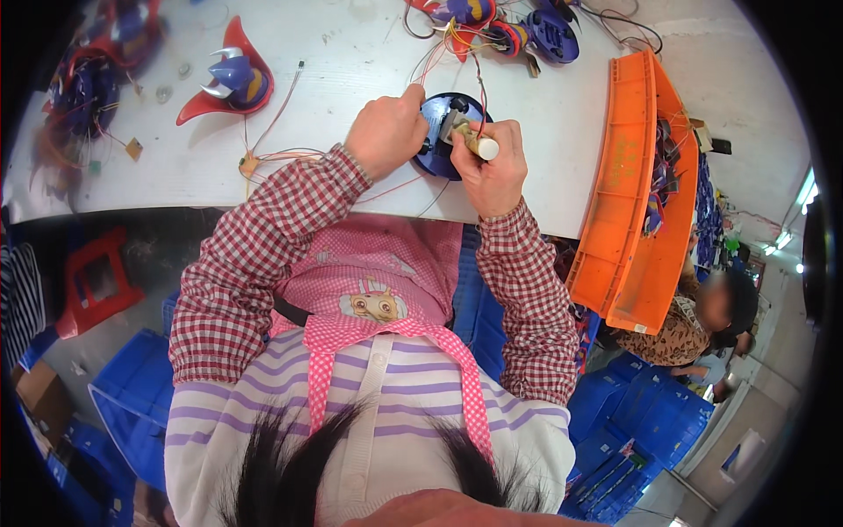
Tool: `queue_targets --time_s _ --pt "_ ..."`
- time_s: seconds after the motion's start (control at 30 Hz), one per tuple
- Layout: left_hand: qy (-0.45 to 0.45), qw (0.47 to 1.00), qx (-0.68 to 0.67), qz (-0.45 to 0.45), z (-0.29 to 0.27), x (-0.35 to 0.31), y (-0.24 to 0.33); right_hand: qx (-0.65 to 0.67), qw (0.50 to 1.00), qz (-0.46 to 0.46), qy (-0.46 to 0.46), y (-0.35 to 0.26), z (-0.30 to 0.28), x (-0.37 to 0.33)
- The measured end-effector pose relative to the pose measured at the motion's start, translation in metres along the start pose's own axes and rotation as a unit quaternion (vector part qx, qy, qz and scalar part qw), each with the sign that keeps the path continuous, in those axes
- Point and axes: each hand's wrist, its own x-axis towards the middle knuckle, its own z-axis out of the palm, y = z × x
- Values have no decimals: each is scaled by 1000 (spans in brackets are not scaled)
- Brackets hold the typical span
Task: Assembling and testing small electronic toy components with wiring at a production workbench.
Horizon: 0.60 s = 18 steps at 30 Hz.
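A round blue-purple plastic part [434, 161] with a dark rim lies on the white table in front of me. Curled around its left edge is my left hand [386, 133], closed, with thin wires running up past the fingers. My right hand [493, 165] is closed around a short tool with a pale, round-ended handle [486, 147]. A flat grey piece at the tool's far end meets the part's inside; my fingers partly hide the contact. Red and dark wires rise from the part toward similar pieces.
A red and purple horned toy piece [235, 81] with wires and a small board [249, 165] sits left. More purple pieces [551, 35] lie at the far side. An orange crate [625, 176] stands right; blue crates [132, 395] are below. Another person [672, 334] is beyond.
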Motion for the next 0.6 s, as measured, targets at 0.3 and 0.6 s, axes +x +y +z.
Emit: queue_targets --time_s 0.3,0.6 --pt "-10 1000 -7 13 -2 -1 2 1 1000 -1 -8 -1 -1 3" --pt "-5 1000 9 -9 3 -4 0 -37 998 17 -37 -11 4 -1"
